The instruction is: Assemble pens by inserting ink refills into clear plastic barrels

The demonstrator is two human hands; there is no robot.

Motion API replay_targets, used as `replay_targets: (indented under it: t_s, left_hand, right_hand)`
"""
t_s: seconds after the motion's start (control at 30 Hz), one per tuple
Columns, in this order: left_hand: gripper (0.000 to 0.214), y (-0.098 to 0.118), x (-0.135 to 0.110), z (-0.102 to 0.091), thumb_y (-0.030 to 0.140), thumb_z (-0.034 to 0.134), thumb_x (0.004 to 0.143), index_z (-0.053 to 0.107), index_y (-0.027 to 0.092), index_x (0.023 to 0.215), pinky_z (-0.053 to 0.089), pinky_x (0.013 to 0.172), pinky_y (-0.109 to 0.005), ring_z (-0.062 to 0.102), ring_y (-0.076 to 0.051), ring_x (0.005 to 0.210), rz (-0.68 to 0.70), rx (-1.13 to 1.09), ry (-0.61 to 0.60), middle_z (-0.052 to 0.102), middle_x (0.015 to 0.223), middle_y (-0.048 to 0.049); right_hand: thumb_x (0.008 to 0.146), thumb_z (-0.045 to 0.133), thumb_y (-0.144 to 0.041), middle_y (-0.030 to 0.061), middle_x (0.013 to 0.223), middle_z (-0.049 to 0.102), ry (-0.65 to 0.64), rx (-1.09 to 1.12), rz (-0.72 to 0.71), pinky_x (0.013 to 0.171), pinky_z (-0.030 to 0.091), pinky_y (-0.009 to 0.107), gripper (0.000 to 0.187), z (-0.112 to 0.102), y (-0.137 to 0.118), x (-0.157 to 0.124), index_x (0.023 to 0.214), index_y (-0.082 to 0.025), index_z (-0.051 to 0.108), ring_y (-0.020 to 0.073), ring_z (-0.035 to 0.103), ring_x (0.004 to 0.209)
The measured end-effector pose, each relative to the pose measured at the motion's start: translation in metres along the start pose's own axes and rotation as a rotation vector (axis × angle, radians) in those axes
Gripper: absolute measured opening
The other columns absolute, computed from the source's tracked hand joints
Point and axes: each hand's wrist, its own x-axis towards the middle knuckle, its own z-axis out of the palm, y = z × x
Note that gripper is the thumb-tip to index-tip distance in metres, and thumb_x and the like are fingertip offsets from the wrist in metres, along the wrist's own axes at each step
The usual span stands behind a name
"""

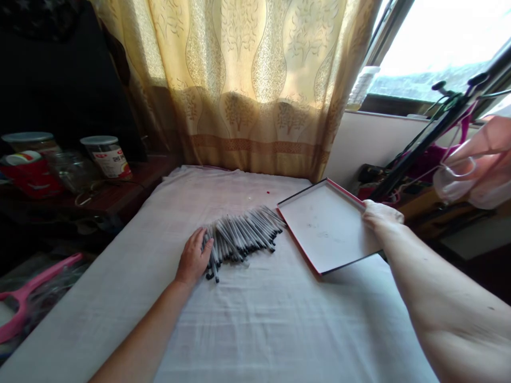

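Observation:
A heap of pens (pixel 243 234) with pale, see-through barrels and black ends lies across the white cloth in the middle. Against the heap's left end rests my left hand (pixel 195 255), its fingers stretched forward and the thumb apart, touching the outermost pens. My right hand (pixel 382 214) grips the far right side of a shallow tray-like box (pixel 339 226), white inside with red and black edges. The box is tilted, and its left edge is close to the right end of the heap. My right fingertips are partly hidden by the box wall.
A white cloth (pixel 239 330) covers the surface. On the dark cabinet at left stand a lidded canister (pixel 109 157) and a red container (pixel 32 178). A pink-handled object (pixel 35 290) lies lower left. A yellow curtain (pixel 255 80) hangs behind; pink bags (pixel 479 159) hang at right.

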Motion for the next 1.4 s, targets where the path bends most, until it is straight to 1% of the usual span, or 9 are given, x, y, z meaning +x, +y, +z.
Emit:
replay_targets:
  t_s: [0.2,0.33,0.47,0.63,0.83,1.0,1.2,1.3,1.4]
  left_hand:
    - [0.044,0.001,0.000,-0.002,0.044,0.042,0.095,0.059,0.017,0.125,0.044,0.110,-0.047,0.057,-0.028,0.125,0.000,0.007,-0.016,0.061,0.133,-0.0146]
    - [0.043,0.002,0.000,-0.003,0.043,0.043,0.095,0.059,0.018,0.126,0.044,0.111,-0.047,0.057,-0.028,0.125,-0.009,0.002,-0.029,0.062,0.133,-0.0138]
    - [0.043,0.005,0.000,-0.004,0.043,0.044,0.095,0.058,0.018,0.126,0.043,0.111,-0.047,0.056,-0.027,0.127,-0.011,-0.010,-0.037,0.061,0.134,-0.0131]
    - [0.045,0.006,0.000,-0.003,0.045,0.044,0.094,0.058,0.016,0.126,0.044,0.110,-0.047,0.056,-0.028,0.126,-0.004,-0.019,-0.029,0.060,0.134,-0.0156]
    - [0.045,0.005,-0.002,-0.001,0.045,0.046,0.093,0.057,0.018,0.128,0.041,0.112,-0.048,0.054,-0.029,0.127,-0.004,-0.032,-0.037,0.058,0.136,-0.0143]
    - [0.046,0.006,-0.002,-0.001,0.045,0.050,0.092,0.057,0.018,0.128,0.041,0.112,-0.049,0.052,-0.030,0.129,-0.011,-0.015,-0.038,0.055,0.139,-0.0149]
    - [0.050,0.008,-0.004,-0.004,0.048,0.052,0.091,0.055,0.018,0.131,0.039,0.113,-0.049,0.048,-0.031,0.133,-0.019,0.007,-0.048,0.049,0.144,-0.0165]
    - [0.055,0.009,-0.004,-0.004,0.050,0.052,0.091,0.052,0.017,0.135,0.038,0.114,-0.050,0.046,-0.032,0.136,-0.018,0.005,-0.086,0.045,0.148,-0.0183]
    - [0.058,0.010,-0.004,-0.004,0.052,0.054,0.090,0.050,0.018,0.137,0.037,0.114,-0.051,0.043,-0.032,0.138,-0.007,-0.002,-0.118,0.040,0.151,-0.0179]
  right_hand:
    - [0.088,0.050,-0.013,0.0320,0.119,0.062,-0.110,-0.061,0.084,0.082,0.045,0.045,0.037,0.047,-0.043,-0.014,0.120,-0.010,0.068,0.0391,0.060,0.117]
    - [0.097,0.040,-0.043,0.0195,0.127,0.063,-0.098,0.096,-0.204,0.087,0.047,0.040,0.046,0.057,-0.094,-0.043,0.128,-0.016,0.062,0.0320,0.061,0.116]
    - [0.094,0.039,-0.056,0.0134,0.111,0.073,-0.336,0.154,-0.356,0.081,0.049,0.037,0.052,0.058,-0.129,-0.085,0.121,-0.020,0.065,0.0305,0.067,0.104]
    - [0.096,0.034,-0.028,0.0174,0.108,0.073,-0.378,0.047,-0.336,0.079,0.049,0.036,0.039,0.061,-0.126,-0.136,0.112,-0.018,0.068,0.0296,0.069,0.101]
    - [0.096,0.040,-0.035,0.0185,0.103,0.073,-0.486,-0.103,-0.326,0.077,0.050,0.038,0.037,0.038,-0.110,-0.179,0.099,-0.019,0.072,0.0324,0.070,0.098]
    - [0.098,0.040,-0.041,0.0124,0.128,0.065,-0.184,0.184,-0.537,0.096,0.045,0.034,0.041,0.020,-0.159,-0.157,0.128,-0.022,0.061,0.0276,0.062,0.116]
    - [0.099,0.035,-0.049,0.0212,0.136,0.057,-0.310,0.292,-0.387,0.104,0.039,0.038,0.059,0.049,-0.240,-0.091,0.140,-0.011,0.051,0.0309,0.053,0.127]
    - [0.097,0.031,-0.057,0.0271,0.133,0.057,-0.353,0.279,-0.295,0.100,0.041,0.049,0.067,0.063,-0.252,-0.084,0.134,-0.006,0.056,0.0386,0.052,0.126]
    - [0.095,0.030,-0.062,0.0231,0.140,0.053,-0.337,0.291,-0.308,0.102,0.039,0.053,0.068,0.069,-0.256,-0.098,0.137,-0.014,0.054,0.0390,0.048,0.129]
